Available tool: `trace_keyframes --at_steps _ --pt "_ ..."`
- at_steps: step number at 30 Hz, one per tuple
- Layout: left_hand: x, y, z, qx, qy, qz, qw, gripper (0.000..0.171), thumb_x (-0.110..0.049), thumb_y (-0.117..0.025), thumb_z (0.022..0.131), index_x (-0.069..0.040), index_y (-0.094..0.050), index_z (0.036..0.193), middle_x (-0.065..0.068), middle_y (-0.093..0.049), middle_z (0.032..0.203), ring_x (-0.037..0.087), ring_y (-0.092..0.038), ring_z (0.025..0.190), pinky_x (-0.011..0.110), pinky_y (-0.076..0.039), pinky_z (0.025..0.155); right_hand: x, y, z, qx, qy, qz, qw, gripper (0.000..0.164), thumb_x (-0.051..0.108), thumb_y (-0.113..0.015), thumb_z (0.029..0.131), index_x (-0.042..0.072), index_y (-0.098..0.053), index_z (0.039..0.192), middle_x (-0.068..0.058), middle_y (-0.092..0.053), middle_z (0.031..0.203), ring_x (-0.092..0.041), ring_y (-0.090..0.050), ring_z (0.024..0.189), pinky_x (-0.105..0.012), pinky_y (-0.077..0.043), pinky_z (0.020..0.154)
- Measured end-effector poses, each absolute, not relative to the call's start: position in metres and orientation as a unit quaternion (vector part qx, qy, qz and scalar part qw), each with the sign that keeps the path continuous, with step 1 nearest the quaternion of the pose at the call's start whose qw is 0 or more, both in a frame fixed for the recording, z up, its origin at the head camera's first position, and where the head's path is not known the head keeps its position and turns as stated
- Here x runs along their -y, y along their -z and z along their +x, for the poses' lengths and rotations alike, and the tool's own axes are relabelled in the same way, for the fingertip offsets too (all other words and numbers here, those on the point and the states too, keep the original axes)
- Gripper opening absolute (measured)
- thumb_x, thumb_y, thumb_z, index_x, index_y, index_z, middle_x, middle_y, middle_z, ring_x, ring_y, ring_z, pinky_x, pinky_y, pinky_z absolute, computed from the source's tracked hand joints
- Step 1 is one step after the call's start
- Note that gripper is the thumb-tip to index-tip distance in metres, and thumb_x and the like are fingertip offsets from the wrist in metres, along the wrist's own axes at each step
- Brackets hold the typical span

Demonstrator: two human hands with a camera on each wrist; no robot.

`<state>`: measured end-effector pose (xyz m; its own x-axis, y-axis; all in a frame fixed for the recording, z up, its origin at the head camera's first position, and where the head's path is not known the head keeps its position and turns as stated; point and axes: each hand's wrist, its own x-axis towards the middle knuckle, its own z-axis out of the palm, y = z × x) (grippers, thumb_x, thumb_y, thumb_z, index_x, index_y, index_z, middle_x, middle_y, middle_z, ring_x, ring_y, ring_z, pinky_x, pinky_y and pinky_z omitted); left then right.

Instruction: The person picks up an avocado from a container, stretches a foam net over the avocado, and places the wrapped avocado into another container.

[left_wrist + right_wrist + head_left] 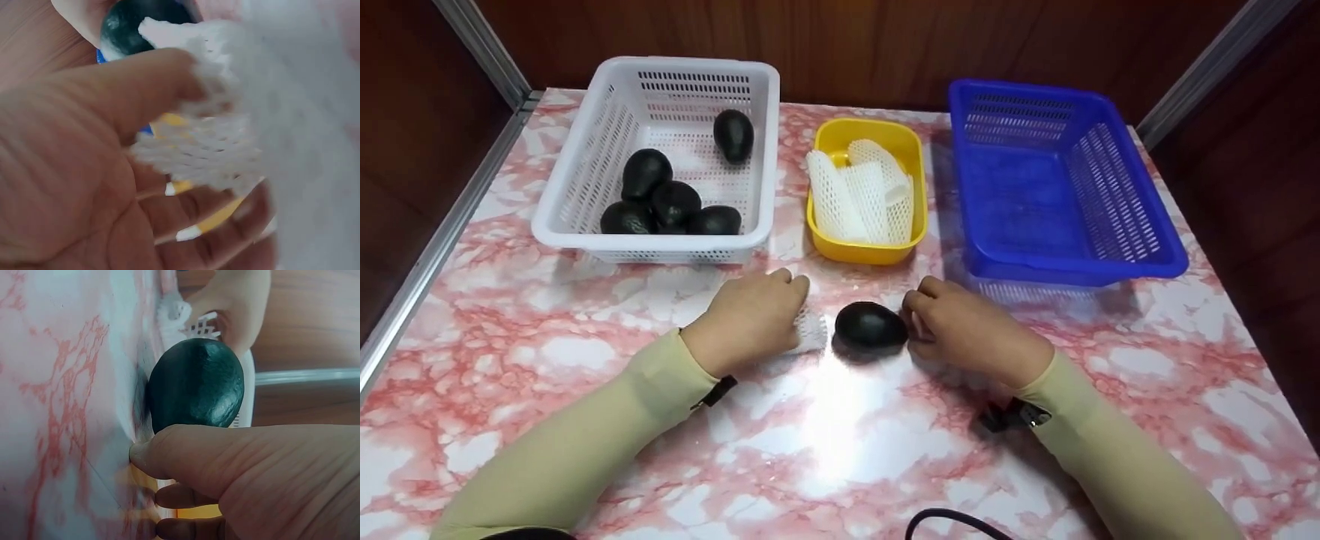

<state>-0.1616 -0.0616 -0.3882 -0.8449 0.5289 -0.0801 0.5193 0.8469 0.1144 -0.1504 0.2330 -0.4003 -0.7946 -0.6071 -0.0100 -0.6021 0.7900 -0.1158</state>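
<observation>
A dark avocado [871,327] lies on its side between the two hands, low over the table. My right hand [967,330] pinches its right end; in the right wrist view the thumb [169,447] overlaps the avocado [197,385]. Just left of the fruit, my left hand [754,319] grips a white foam net sleeve [810,330]. Blurred and close in the left wrist view, the netting [197,152] sits between the thumb and the curled fingers. The avocado is outside the sleeve, its left end facing the net.
Several avocados [647,174] lie in a white basket [544,217] at the back left. A yellow bin [866,253] at the back middle holds more foam sleeves [866,195]. To its right stands a blue basket [1072,266]. A dark cable [952,514] crosses the near table edge.
</observation>
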Motion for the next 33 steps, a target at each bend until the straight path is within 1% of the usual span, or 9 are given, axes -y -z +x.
trace_keyframes --at_steps 4,8,11,16,20,23,26,30,33 --pt "0.059 0.390 -0.162 -0.965 -0.053 0.247 0.069 0.046 -0.045 -0.069 0.088 -0.003 -0.067 0.106 0.014 -0.066 0.100 0.037 -0.065 0.084 0.054 -0.056 0.069 -0.233 0.400 -0.151 -0.945 0.052 -0.321 0.022 0.032 0.029 -0.081 0.081 0.015 -0.068 0.107 -0.002 -0.060 0.099 -0.017 -0.058 0.085 -0.033 -0.056 0.075" --pt "0.062 0.384 -0.162 -0.956 -0.049 0.280 0.078 0.035 -0.025 -0.076 0.081 -0.001 -0.066 0.105 0.016 -0.064 0.100 0.038 -0.063 0.085 0.052 -0.055 0.071 -0.233 0.399 -0.152 -0.945 0.052 -0.322 0.017 0.032 0.028 -0.080 0.081 0.014 -0.068 0.107 -0.002 -0.060 0.099 -0.017 -0.058 0.084 -0.033 -0.056 0.074" --pt "0.064 0.381 -0.161 -0.947 -0.047 0.305 0.094 0.040 -0.015 -0.078 0.076 -0.002 -0.063 0.110 0.015 -0.062 0.102 0.038 -0.061 0.090 0.051 -0.054 0.074 -0.233 0.399 -0.153 -0.945 0.053 -0.321 0.016 0.032 0.028 -0.081 0.082 0.013 -0.069 0.108 -0.003 -0.060 0.099 -0.018 -0.058 0.085 -0.034 -0.056 0.076" --pt "0.064 0.382 -0.164 -0.941 -0.061 0.313 0.114 0.059 -0.017 -0.083 0.071 -0.004 -0.060 0.123 0.012 -0.061 0.111 0.035 -0.061 0.096 0.049 -0.054 0.077 -0.233 0.400 -0.153 -0.946 0.057 -0.319 0.029 0.033 0.027 -0.081 0.082 0.011 -0.069 0.108 -0.005 -0.062 0.100 -0.018 -0.059 0.087 -0.034 -0.057 0.077" --pt "0.062 0.386 -0.168 -0.937 -0.098 0.316 0.115 0.072 -0.019 -0.083 0.071 -0.004 -0.055 0.136 0.011 -0.060 0.123 0.033 -0.062 0.107 0.048 -0.055 0.090 -0.233 0.400 -0.153 -0.946 0.065 -0.317 0.032 0.030 0.023 -0.083 0.081 0.009 -0.069 0.105 -0.005 -0.062 0.097 -0.019 -0.058 0.085 -0.034 -0.056 0.076" --pt "0.061 0.388 -0.170 -0.932 -0.118 0.321 0.120 0.077 -0.020 -0.083 0.071 -0.004 -0.052 0.139 0.012 -0.058 0.129 0.033 -0.061 0.114 0.047 -0.053 0.100 -0.233 0.400 -0.154 -0.946 0.062 -0.317 0.032 0.029 0.022 -0.084 0.081 0.010 -0.069 0.102 -0.005 -0.062 0.095 -0.018 -0.057 0.083 -0.033 -0.055 0.075" --pt "0.062 0.388 -0.172 -0.929 -0.116 0.327 0.127 0.081 -0.020 -0.084 0.069 -0.001 -0.051 0.140 0.014 -0.058 0.128 0.034 -0.060 0.114 0.046 -0.051 0.102 -0.233 0.399 -0.155 -0.945 0.071 -0.318 0.031 0.026 0.021 -0.083 0.083 0.009 -0.069 0.101 -0.004 -0.063 0.093 -0.018 -0.058 0.082 -0.033 -0.055 0.074" --pt "0.065 0.388 -0.173 -0.925 -0.102 0.336 0.145 0.086 -0.018 -0.084 0.067 0.000 -0.049 0.143 0.015 -0.058 0.129 0.035 -0.058 0.116 0.045 -0.050 0.104 -0.230 0.394 -0.154 -0.945 0.115 -0.308 0.006 0.018 0.021 -0.075 0.092 0.008 -0.071 0.103 -0.005 -0.067 0.093 -0.018 -0.063 0.082 -0.034 -0.058 0.075" --pt "0.066 0.387 -0.174 -0.923 -0.099 0.339 0.152 0.086 -0.018 -0.083 0.067 0.000 -0.049 0.144 0.016 -0.058 0.130 0.035 -0.057 0.117 0.044 -0.050 0.105 -0.221 0.384 -0.149 -0.943 0.156 -0.291 -0.036 0.024 0.028 -0.071 0.096 0.009 -0.070 0.111 -0.006 -0.069 0.102 -0.021 -0.067 0.088 -0.037 -0.059 0.080"
